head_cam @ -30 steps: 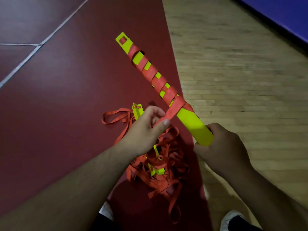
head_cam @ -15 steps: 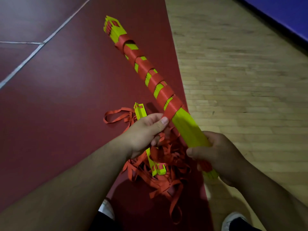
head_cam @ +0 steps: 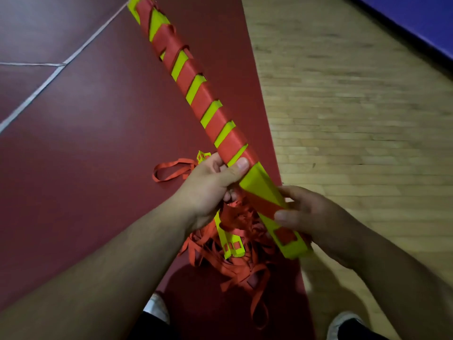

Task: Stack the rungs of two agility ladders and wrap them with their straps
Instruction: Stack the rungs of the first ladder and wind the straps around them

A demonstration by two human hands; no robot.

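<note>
A stack of yellow rungs (head_cam: 259, 182) is held up slanting from lower right to upper left, wound spirally with an orange strap (head_cam: 203, 104). My left hand (head_cam: 210, 187) grips the stack at its middle, thumb pressing the last strap turn. My right hand (head_cam: 316, 217) holds the stack's near end, fingers curled round it. On the floor below lies the second ladder (head_cam: 231, 244), yellow rungs in a loose tangle of orange straps.
The dark red floor (head_cam: 85, 143) with white lines spreads left; pale wooden boards (head_cam: 355, 119) lie to the right, a blue mat (head_cam: 421, 23) at the top right corner. My two shoes (head_cam: 343, 325) show at the bottom edge.
The wrapped stack has turned and come closer to the camera, its far end rising to the top edge. My left hand moved from pulling the strap to gripping the stack; my right hand shifted along the near end.
</note>
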